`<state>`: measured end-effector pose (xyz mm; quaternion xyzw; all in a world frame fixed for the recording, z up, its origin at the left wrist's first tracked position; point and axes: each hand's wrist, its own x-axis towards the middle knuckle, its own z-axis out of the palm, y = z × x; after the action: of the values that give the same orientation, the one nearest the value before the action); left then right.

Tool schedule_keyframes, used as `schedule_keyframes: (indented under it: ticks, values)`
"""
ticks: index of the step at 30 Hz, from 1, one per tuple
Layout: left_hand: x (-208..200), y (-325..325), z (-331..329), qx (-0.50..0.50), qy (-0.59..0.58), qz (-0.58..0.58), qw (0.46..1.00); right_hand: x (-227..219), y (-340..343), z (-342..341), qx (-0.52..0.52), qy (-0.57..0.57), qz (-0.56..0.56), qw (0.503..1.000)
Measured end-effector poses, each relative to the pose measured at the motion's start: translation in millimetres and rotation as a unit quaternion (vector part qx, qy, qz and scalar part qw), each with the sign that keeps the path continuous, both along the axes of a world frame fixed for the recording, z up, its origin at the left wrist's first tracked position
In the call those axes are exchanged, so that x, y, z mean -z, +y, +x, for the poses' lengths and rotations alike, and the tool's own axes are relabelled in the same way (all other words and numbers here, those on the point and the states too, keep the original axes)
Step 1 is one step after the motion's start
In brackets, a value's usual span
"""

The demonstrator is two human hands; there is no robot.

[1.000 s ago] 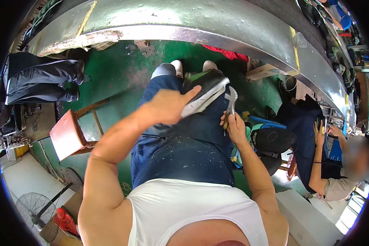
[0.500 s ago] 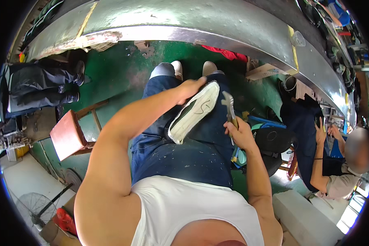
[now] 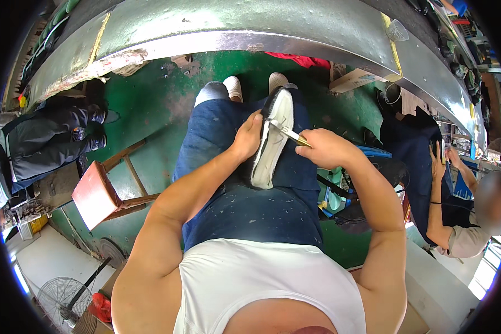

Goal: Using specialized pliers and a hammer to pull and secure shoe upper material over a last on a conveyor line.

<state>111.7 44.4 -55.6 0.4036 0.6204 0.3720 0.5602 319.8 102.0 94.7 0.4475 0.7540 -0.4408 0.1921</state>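
Observation:
Over my lap lies a shoe upper (image 3: 268, 158) with its pale underside up and dark sides, toe end away from me. My left hand (image 3: 247, 137) is closed on its left side, the fingers partly hidden behind it. My right hand (image 3: 322, 148) grips metal lasting pliers (image 3: 285, 131) by the handles. Their head lies across the underside and reaches the left edge near my left hand. Whether the jaws pinch the edge is too small to tell.
A metal-topped bench (image 3: 222, 42) curves across the front. To the left stands a wooden stool (image 3: 97, 195), with a fan (image 3: 64, 300) behind it. A dark bag (image 3: 362, 192) and a co-worker's arm (image 3: 438, 195) are at the right. Another person's legs (image 3: 55, 131) show at far left.
My right hand has brought the pliers left from beside my thigh onto the shoe upper. My left hand has shifted from the toe down along the left side, and the upper has turned more upright.

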Motion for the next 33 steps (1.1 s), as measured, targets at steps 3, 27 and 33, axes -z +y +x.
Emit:
schedule_keyframes:
  ticks: [3, 27, 33]
  values:
    - [8.6, -9.3, -10.2, 0.01, -0.185, -0.011, 0.983, 35.1, -25.1, -5.0, 0.043, 0.063, 0.075, 0.994]
    - [-49.7, 41.8, 17.2, 0.051, -0.024, -0.168, 0.984, 55.0, -15.6, 65.4, 0.338, 0.226, -0.334, 0.851]
    - [-53.3, 44.8, 16.6, 0.096, 0.011, -0.184, 0.978, 45.9, 2.2, 28.0, 0.195, 0.24, 0.063, 0.949]
